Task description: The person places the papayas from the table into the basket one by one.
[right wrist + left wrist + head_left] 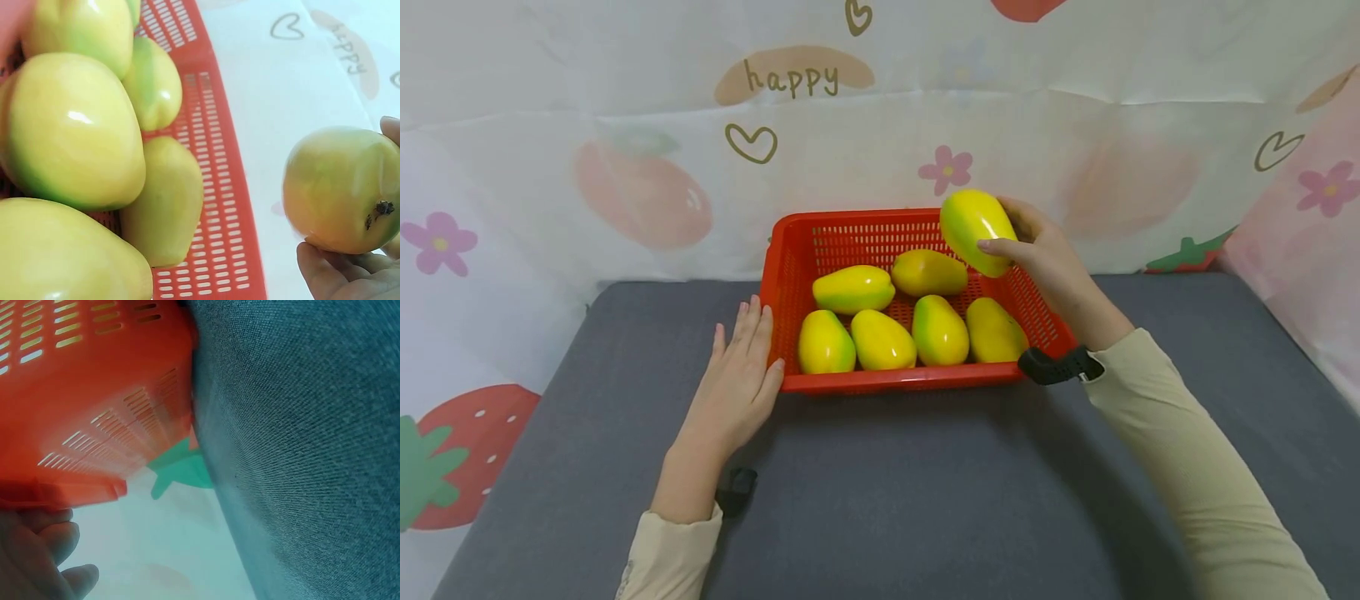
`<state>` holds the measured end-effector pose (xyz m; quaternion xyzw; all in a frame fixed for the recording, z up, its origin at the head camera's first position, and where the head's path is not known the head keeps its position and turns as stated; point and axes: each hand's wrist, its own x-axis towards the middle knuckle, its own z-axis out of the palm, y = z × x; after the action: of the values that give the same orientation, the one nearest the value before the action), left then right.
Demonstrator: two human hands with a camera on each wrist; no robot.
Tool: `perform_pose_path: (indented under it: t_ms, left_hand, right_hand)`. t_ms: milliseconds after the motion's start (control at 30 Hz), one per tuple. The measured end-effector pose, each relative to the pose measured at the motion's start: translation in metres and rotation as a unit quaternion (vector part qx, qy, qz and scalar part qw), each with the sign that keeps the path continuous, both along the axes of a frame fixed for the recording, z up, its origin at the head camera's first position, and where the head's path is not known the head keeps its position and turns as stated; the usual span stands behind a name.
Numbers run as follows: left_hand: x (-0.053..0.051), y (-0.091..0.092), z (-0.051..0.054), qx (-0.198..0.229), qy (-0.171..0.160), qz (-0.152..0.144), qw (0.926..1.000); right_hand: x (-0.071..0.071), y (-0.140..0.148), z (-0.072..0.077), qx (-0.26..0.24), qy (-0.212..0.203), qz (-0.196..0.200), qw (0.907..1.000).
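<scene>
My right hand grips a yellow-green mango above the back right of a red plastic basket. In the right wrist view the same mango shows a dark stem end, with fingers around it. Inside the basket lie several more mangoes, among them one at the back left and one at the front right. My left hand rests against the basket's left rim with its fingers straight. From the left wrist, its fingertips appear beside the basket's rim.
The basket stands on a grey cloth-covered table, near its back edge. Behind it hangs a pale printed curtain with hearts, flowers and fruit. A black strap circles the right wrist, close to the basket's front right corner.
</scene>
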<state>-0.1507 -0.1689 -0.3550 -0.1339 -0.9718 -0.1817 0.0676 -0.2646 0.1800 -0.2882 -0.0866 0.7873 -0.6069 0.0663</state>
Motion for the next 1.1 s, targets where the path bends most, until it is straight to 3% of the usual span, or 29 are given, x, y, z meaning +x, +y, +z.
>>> perform_pose_path:
  t_ms: [433, 767, 1100]
  left_hand:
    - [0.000, 0.000, -0.002, 0.004, 0.002, -0.002, 1.0000]
    - [-0.001, 0.000, -0.001, 0.005, 0.011, -0.003, 0.9999]
    - [-0.001, 0.000, -0.002, 0.005, 0.012, -0.003, 0.9999]
  right_hand:
    - [-0.027, 0.000, -0.016, -0.016, -0.043, 0.003, 0.9990]
    - [-0.041, 0.000, -0.024, 0.092, -0.058, -0.007, 0.9940]
    - [-0.043, 0.000, -0.025, 0.141, -0.077, -0.006, 0.9869]
